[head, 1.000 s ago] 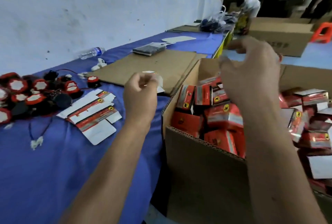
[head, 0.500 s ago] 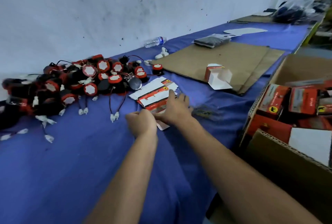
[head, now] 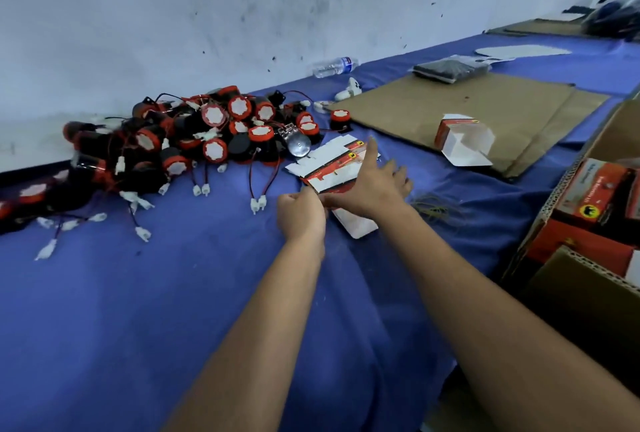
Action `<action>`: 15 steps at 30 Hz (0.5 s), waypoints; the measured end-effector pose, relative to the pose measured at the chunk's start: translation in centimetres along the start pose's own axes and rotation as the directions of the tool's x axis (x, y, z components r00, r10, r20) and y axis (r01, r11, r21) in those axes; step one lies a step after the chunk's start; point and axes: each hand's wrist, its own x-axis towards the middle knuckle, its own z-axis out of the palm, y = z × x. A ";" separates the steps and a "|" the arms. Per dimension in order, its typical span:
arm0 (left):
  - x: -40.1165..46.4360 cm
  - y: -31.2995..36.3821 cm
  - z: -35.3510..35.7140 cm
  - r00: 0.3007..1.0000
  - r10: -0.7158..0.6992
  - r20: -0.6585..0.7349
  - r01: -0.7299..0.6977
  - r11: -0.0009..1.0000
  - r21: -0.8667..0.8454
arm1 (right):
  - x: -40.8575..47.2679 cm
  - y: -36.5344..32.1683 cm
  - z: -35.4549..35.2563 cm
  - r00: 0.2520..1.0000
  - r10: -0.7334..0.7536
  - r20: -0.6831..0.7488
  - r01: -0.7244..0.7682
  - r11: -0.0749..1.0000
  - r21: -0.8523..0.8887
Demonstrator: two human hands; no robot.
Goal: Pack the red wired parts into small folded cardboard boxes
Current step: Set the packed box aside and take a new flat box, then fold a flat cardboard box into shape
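Pinching the near end of the flat box blanks (head: pixel 332 165) with left hand (head: pixel 302 215); right hand (head: pixel 372 189) splayed flat on top, long axis running away.

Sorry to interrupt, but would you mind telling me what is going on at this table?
A person is packing red wired parts, heaped on the blue cloth by the wall, into small boxes. Both hands are at the stack of flat box blanks: the left hand pinches the near edge of one blank while the right hand lies spread, fingers open, on top. One opened box lies on the cardboard sheet, and the carton at right holds finished boxes.
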 end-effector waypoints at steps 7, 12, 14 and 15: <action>-0.7 -0.2 0.4 0.997 -0.031 0.070 0.029 0.999 0.027 | -0.7 1.1 -0.4 0.999 -0.014 0.046 0.015 1.000 -0.019; -0.7 0.5 -0.2 0.994 0.092 0.062 -0.083 0.988 -0.130 | -2.6 -0.1 -1.8 0.984 -0.117 -0.135 0.136 0.980 0.146; -0.8 1.5 -2.5 0.967 0.124 0.222 -0.070 0.969 -0.236 | -3.9 -1.9 -2.0 0.972 -0.226 -0.066 0.232 0.876 0.422; -0.8 2.0 -4.4 0.942 0.132 0.307 -0.050 0.964 -0.261 | -4.7 -3.0 -1.8 0.956 -0.294 -0.021 0.253 0.783 0.569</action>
